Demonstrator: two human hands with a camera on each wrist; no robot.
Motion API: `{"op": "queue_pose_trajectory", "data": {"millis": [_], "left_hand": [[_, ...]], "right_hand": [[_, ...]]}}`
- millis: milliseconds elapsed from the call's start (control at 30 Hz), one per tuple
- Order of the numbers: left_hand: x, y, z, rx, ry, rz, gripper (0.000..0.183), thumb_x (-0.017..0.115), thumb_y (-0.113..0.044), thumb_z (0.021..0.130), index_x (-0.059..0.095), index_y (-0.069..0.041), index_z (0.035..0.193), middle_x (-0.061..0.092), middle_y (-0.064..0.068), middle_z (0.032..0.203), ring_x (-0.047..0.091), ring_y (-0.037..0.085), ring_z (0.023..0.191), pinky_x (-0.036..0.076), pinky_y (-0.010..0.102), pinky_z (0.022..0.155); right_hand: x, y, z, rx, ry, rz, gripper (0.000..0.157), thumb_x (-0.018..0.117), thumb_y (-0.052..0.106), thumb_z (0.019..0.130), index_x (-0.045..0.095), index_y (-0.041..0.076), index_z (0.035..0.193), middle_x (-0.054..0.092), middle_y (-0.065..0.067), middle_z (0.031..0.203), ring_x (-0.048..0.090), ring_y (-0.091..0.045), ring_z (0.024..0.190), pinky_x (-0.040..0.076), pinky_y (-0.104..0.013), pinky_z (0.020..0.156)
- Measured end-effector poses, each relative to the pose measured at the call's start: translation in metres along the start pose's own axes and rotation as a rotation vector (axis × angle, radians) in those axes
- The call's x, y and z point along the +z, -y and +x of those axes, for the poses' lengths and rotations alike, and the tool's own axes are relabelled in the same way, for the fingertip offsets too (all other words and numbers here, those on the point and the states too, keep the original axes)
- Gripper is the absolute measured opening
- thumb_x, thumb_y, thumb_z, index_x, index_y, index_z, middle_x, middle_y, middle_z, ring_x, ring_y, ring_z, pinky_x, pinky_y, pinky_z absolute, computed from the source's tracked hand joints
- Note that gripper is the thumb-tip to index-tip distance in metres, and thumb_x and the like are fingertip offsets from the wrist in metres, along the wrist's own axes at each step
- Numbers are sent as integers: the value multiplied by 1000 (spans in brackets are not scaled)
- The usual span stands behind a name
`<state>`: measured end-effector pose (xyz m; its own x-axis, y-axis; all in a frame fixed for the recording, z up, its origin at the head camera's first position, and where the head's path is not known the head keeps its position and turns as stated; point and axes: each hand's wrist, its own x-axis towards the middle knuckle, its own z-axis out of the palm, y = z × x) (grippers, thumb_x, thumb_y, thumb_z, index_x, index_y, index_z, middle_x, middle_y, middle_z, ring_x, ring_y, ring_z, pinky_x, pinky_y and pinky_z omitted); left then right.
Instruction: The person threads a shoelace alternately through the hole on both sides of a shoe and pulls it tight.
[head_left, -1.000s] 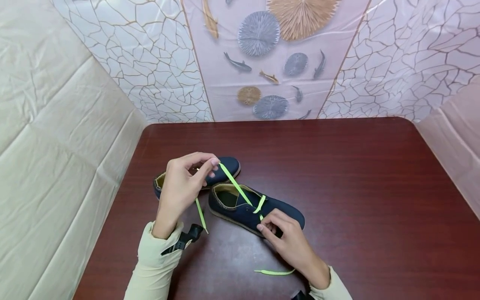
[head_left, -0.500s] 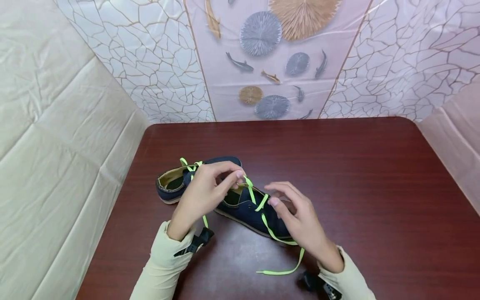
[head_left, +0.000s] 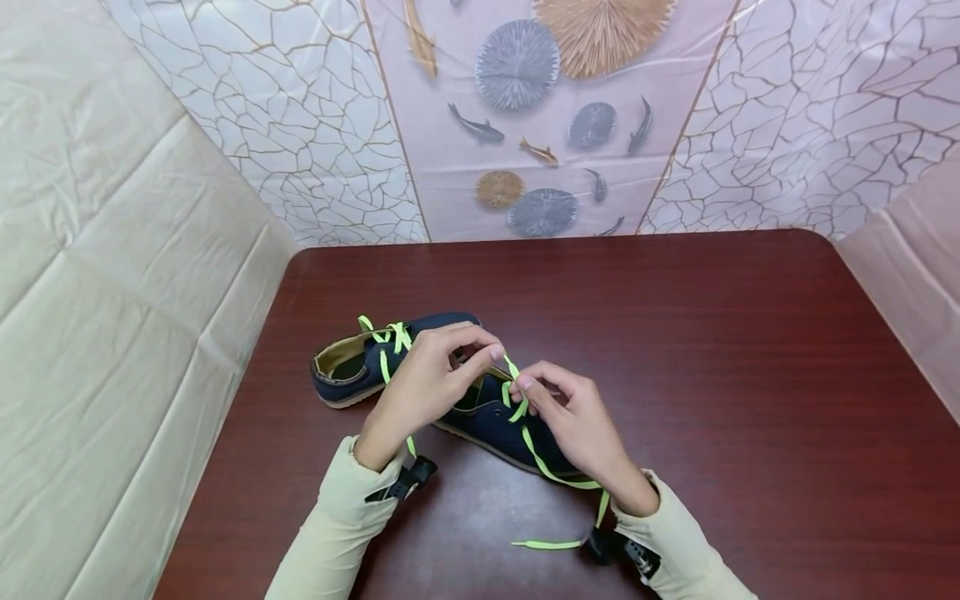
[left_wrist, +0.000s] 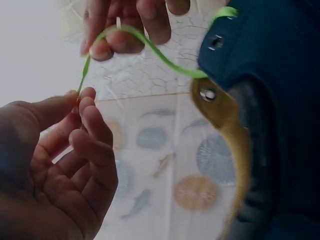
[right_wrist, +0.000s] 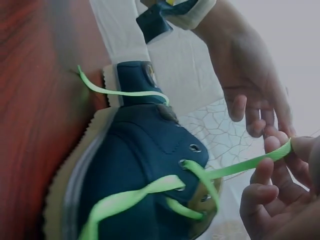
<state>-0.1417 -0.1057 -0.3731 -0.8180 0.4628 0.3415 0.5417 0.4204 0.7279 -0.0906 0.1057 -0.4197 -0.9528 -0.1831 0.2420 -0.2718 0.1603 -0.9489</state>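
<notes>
A dark blue shoe [head_left: 487,430] with a bright green lace [head_left: 536,454] lies on the table under both hands. Between thumb and fingers, my left hand [head_left: 427,379] pinches the lace near its end, above the shoe's opening. My right hand [head_left: 585,417] pinches the same lace a little lower, close to the eyelets. In the left wrist view the lace [left_wrist: 165,59] arcs from an eyelet to the right fingers and on to the left fingertips. The right wrist view shows the lace [right_wrist: 250,166] stretched from the eyelets to the right hand [right_wrist: 280,192].
A second dark blue shoe [head_left: 345,390], also laced in green, lies behind and to the left, partly covered by the left hand. The first shoe's other lace end [head_left: 547,545] trails on the brown table [head_left: 712,358]. Patterned cloth [head_left: 540,125] hangs behind.
My left hand has come right and down with the lace end. My right hand left the shoe's near side, rose, and now pinches the lace beside the left hand.
</notes>
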Motion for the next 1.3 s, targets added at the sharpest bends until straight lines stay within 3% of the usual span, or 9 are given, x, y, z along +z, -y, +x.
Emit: {"op": "queue_pose_trajectory", "data": {"millis": [167, 267, 367, 733, 933, 1100, 1167, 1300], "left_hand": [[-1, 19, 3, -47, 113, 127, 15, 68, -22, 105, 79, -14, 111, 72, -6, 100, 61, 8, 82, 52, 30, 74], [0, 30, 2, -89, 223, 206, 18, 69, -24, 105, 80, -13, 115, 73, -5, 104, 64, 8, 89, 54, 31, 81], [2, 36, 1, -112, 289, 239, 18, 71, -25, 104, 81, -13, 114, 75, -4, 106, 66, 8, 92, 55, 31, 82], [0, 37, -3, -73, 319, 319, 7, 77, -28, 99, 80, -23, 96, 72, -12, 90, 64, 5, 80, 54, 29, 76], [-3, 34, -2, -39, 439, 248, 8, 73, -25, 102, 79, -23, 96, 69, -15, 84, 57, 7, 67, 48, 26, 66], [1, 32, -2, -11, 534, 210, 10, 71, -22, 104, 79, -21, 98, 68, -14, 83, 56, 4, 64, 49, 25, 66], [0, 29, -2, -20, 539, 211, 9, 72, -22, 103, 79, -22, 98, 68, -15, 83, 56, 3, 64, 50, 25, 66], [1, 23, -3, -34, 495, 216, 6, 75, -25, 100, 80, -24, 98, 71, -17, 85, 59, 2, 67, 51, 26, 66]], "right_hand": [[2, -4, -6, 63, -24, 43, 19, 62, 12, 107, 73, -1, 98, 63, -9, 78, 58, -17, 70, 49, -22, 66], [2, -7, -11, 84, -45, 61, 18, 62, 11, 107, 73, 1, 98, 56, -4, 71, 51, -10, 62, 44, -22, 57], [1, -10, -15, 93, -64, 75, 17, 62, 9, 107, 73, 1, 97, 51, -2, 66, 46, -11, 55, 39, -24, 51], [-3, -13, -26, 163, -107, 140, 15, 67, 11, 104, 70, -2, 97, 42, 5, 60, 35, -6, 49, 31, -24, 46], [-6, -18, -31, 174, -109, 94, 15, 64, 12, 106, 68, 2, 95, 46, 2, 64, 40, -9, 52, 35, -25, 50], [-6, -20, -35, 113, -106, 43, 13, 65, 6, 104, 70, 2, 93, 61, -7, 82, 58, -15, 73, 48, -22, 68], [-4, -19, -36, 84, -110, 24, 12, 66, 5, 103, 71, 3, 92, 67, -11, 89, 62, -16, 82, 50, -22, 75], [1, -16, -37, 100, -133, 8, 14, 66, 6, 103, 73, 6, 90, 68, -10, 88, 62, -12, 80, 49, -21, 73]]}}
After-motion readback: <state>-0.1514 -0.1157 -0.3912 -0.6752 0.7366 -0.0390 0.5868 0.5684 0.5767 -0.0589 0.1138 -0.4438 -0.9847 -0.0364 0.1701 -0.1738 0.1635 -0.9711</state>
